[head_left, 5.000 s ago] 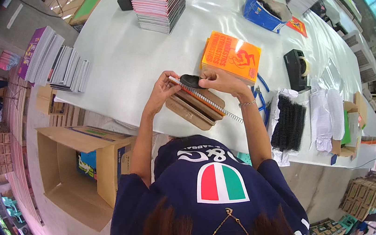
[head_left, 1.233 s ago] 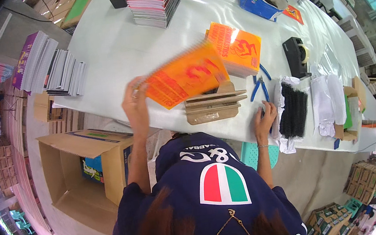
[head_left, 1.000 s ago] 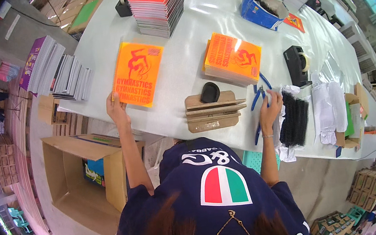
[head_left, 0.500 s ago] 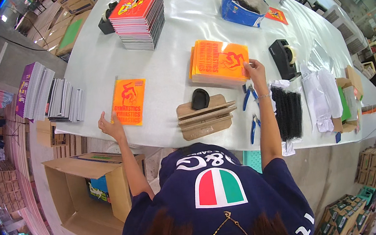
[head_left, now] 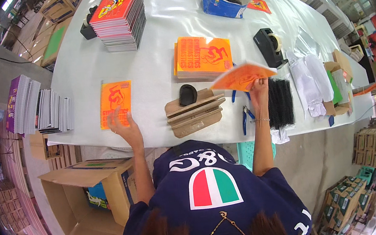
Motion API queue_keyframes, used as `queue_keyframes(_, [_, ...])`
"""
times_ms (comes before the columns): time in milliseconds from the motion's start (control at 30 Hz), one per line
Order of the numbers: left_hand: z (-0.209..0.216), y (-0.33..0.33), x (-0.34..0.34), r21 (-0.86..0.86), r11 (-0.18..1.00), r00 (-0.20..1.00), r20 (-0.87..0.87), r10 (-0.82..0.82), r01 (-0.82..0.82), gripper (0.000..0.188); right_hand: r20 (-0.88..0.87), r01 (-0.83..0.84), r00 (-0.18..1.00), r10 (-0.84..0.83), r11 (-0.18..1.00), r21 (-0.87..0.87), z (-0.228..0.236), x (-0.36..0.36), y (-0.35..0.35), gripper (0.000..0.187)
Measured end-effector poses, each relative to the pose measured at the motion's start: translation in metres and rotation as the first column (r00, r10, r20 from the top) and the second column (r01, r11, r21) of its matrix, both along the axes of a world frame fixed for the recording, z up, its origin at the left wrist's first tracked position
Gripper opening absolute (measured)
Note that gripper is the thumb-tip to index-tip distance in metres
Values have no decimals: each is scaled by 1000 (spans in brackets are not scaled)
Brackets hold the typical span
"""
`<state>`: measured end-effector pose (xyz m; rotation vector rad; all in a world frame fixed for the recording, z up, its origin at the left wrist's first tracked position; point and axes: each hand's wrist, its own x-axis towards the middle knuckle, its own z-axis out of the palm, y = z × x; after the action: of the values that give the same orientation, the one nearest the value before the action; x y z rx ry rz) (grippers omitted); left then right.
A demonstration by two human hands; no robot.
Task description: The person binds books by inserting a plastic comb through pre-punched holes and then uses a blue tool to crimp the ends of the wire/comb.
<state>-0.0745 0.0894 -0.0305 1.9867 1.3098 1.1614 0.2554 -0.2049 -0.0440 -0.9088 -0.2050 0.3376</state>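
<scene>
An orange notebook (head_left: pixel 245 76) is raised above the table, tilted, with my right hand (head_left: pixel 259 93) closed on its near right edge. Behind it sits a stack of orange notebooks (head_left: pixel 204 55). My left hand (head_left: pixel 126 130) is over the lower right part of a single spiral-bound orange notebook (head_left: pixel 114 96) lying flat on the left; its fingers are apart, and I cannot tell if they touch the cover. Between my hands lies a slotted wooden jig (head_left: pixel 195 115) with a black oval piece (head_left: pixel 188 94) at its back. Blue-handled pliers (head_left: pixel 245 120) rest beside my right wrist.
Black spiral coils (head_left: pixel 280 106) lie right of my right arm, near a black tape dispenser (head_left: pixel 270 48). A tall stack of red notebooks (head_left: pixel 119 20) stands far left, a blue box (head_left: pixel 225 2) at the back. Upright notebooks (head_left: pixel 53 110) line the left edge; an open carton (head_left: pixel 88 200) stands below.
My right hand has lifted the orange notebook off the stack and drawn it toward me. My left hand has moved right, onto the lower part of the flat notebook. The whole view has shifted slightly.
</scene>
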Motion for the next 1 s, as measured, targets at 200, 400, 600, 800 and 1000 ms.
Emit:
queue_keyframes(200, [3,-19,11,-99,955,960,36,-277,279,39,96,-3,995,7,999,-39,-24,-19,-15,34])
queue_keyframes(400, [-1,-51,28,-295,560,623,506,-596,774,65,268,-41,912,309,721,-692,-39,-76,24,24])
queue_keyframes(600, [2,-38,33,-371,551,664,372,-649,747,53,710,471,593,380,552,-688,16,-76,14,53])
queue_keyframes(800, [9,-1,26,-383,593,706,381,-597,708,59,754,744,636,166,127,-656,-3,17,-50,38])
queue_keyframes(1000, [13,1,25,-390,496,629,425,-651,776,81,604,610,736,307,87,-787,-27,39,-64,41])
